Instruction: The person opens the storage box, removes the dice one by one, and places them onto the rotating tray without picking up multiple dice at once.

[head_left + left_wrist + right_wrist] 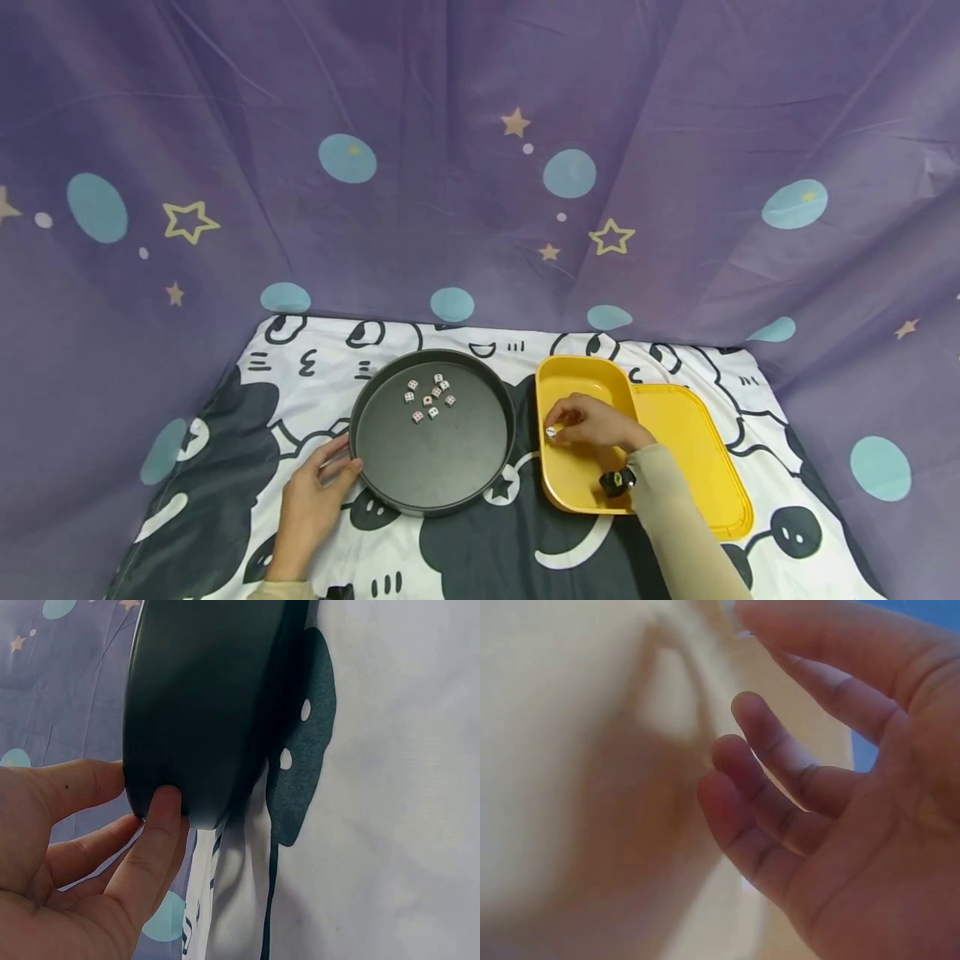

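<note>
A round dark pan (pixel 431 467) lies on the patterned cloth, with several small white dice (pixel 427 401) grouped in its far half. At the pan's near left edge my left hand (pixel 315 500) grips the rim. The left wrist view has the thumb at the rim and fingers (pixel 163 814) against the outer wall. Inside the yellow box (pixel 558 479), to the pan's right, my right hand (pixel 592 421) pinches one white die (pixel 551 432) between thumb and forefinger. In the right wrist view the other fingers (pixel 761 791) are loosely bent, and the die shows only partly at the top.
Partly behind the box, on its right, lies a flat yellow lid (pixel 693 450). A black-and-white cartoon cloth (pixel 390 575) covers the table. Purple fabric (pixel 450 208) with stars and dots hangs at the back and sides.
</note>
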Available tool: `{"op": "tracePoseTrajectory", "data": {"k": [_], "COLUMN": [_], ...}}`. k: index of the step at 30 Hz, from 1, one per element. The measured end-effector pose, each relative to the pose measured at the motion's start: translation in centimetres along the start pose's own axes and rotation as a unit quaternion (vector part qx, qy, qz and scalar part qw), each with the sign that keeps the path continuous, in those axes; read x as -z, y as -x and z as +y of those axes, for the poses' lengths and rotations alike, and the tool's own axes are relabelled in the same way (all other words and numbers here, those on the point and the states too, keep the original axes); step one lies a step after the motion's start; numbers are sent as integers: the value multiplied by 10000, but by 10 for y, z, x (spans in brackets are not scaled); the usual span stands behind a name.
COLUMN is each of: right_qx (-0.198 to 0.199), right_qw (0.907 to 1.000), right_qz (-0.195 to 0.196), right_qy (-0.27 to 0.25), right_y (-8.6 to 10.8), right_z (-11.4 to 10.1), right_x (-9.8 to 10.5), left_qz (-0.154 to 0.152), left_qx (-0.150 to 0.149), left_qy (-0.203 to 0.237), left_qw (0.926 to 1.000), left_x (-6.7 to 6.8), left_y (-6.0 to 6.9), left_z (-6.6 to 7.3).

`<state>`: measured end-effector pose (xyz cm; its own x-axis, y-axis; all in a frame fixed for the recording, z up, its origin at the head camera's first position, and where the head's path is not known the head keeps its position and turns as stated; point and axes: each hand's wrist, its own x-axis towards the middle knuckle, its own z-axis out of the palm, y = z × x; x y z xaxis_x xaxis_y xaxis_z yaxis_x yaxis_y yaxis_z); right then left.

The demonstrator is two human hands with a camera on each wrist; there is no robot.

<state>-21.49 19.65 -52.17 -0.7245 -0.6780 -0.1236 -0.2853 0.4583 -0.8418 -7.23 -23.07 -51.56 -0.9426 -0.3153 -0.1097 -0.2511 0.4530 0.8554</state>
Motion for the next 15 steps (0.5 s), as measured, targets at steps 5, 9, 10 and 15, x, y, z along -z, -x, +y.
{"op": "tracePoseTrajectory", "data": {"k": [5,9,10,15], "right_qx": [59,184,215,310], "right_qw": [9989,9972,9968,9956], "right_qz": [442,727,775,885], "right_qy": [-144,-69,-48,-53], "right_y": [3,0,-2,-20], "right_z": [-12,-26,-30,-55], "right_x": [10,17,18,18], "left_qz": [-25,-26,-24,-42], "left_qx": [15,34,40,43], "left_qy": [-17,-42,-39,-19], "left_qw": [10000,10000,10000,10000], "left_x": [1,1,1,1], "left_y": [0,0,0,0], "left_z": [1,1,1,1]}}
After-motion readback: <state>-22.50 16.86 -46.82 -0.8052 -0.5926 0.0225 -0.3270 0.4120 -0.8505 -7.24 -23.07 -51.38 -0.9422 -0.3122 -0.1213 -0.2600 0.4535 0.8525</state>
